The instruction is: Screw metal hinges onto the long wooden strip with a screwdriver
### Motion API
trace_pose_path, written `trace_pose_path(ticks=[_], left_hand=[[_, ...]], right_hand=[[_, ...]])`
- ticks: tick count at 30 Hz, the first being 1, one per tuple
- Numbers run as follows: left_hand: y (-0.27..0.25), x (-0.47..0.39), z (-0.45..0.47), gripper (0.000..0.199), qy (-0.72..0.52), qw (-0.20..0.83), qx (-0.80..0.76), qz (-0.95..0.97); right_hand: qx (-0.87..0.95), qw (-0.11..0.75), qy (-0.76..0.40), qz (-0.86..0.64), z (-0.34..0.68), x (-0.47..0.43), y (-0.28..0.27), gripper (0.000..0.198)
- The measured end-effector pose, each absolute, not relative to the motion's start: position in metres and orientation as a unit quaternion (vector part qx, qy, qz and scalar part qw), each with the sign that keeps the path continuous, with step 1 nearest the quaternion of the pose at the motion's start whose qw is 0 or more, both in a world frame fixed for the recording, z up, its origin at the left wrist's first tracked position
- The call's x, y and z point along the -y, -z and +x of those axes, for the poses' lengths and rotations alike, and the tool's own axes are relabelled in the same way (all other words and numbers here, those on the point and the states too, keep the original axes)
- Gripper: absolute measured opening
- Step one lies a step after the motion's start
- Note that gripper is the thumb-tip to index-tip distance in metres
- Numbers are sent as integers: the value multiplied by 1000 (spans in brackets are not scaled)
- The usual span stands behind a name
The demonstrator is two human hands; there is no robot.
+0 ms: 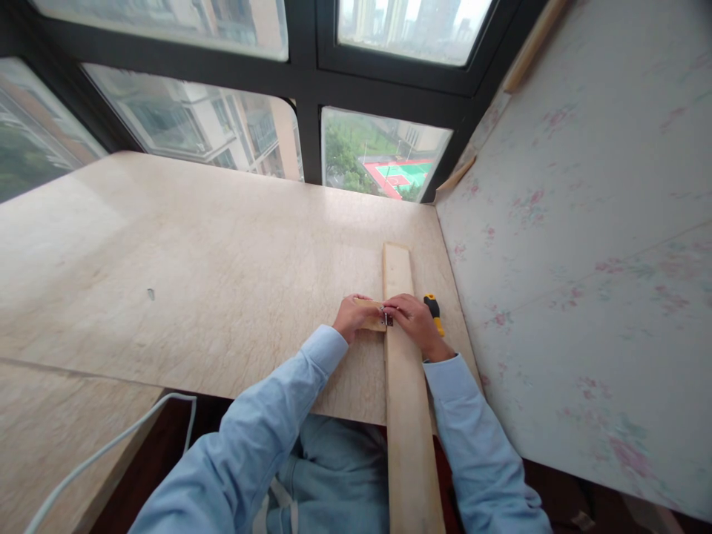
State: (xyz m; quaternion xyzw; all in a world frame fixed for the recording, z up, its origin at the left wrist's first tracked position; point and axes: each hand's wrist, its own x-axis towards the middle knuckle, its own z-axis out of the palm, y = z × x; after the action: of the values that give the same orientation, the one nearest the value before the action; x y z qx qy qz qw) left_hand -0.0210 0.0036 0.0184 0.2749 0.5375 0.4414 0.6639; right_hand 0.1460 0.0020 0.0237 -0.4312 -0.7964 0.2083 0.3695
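Note:
A long pale wooden board (410, 415) lies lengthwise on the stone-topped counter and juts over its front edge. Against its left side, my left hand (351, 315) is closed on a short wooden piece (371, 323). A small metal hinge (388, 320) sits where the two pieces of wood meet. Over the board, my right hand (414, 319) has its fingertips pinched together right at the hinge; whatever is between them is too small to make out. Just beyond that hand, a yellow-and-black screwdriver handle (434, 311) shows on the counter, partly hidden by the hand.
The beige counter (222, 259) reaches to dark-framed windows (311, 141) at the back. A flower-patterned wall (584, 259) closes off the right side. A white cable (105, 449) loops at the lower left, by a gap in front of the counter.

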Motion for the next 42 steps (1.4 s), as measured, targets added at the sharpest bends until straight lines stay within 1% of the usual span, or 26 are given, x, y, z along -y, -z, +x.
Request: trace_pose_path(ticks=[4,7,11,22,24,27,30,33,37,39,40,42], left_hand=[[-19,-3,-21,41,-438,669,-536,273],[-21,-3,-20,39,-440,666,-537,272],[-21,-3,-20,43,-443,673,-526,270],[-16,-4,-20,38,-447,657,-537,282],[-17,-4,-19,37,-444,653,-545,280],[-20,-4,-19,36,-439,649,-554,281],[-21,-4,-19,35,-437,652,-554,276],[-20,-5,-19,36,-435,656,-553,273],[-16,-6,-20,37,-438,654,-548,282],[-16,-7,-20,37,-440,657,-544,281],[-16,-7,-20,38,-441,657,-544,279],[-16,-7,-20,38,-443,654,-547,276]], right_hand=[[800,357,-174,-450,143,-1,-25,15],[799,360,-186,-445,144,-1,-25,16],[806,368,-213,-412,148,-2,-23,20],[805,355,-172,-443,146,-2,-23,19],[797,365,-179,-448,145,-1,-27,20],[770,401,-186,-459,146,2,-36,21],[734,426,-156,-505,154,4,-48,22],[698,390,-101,-593,174,7,-54,27],[628,267,-60,-729,208,11,-48,36],[608,225,-89,-756,218,14,-41,35],[605,219,-115,-757,220,16,-38,33],[593,249,-178,-745,221,18,-31,25]])
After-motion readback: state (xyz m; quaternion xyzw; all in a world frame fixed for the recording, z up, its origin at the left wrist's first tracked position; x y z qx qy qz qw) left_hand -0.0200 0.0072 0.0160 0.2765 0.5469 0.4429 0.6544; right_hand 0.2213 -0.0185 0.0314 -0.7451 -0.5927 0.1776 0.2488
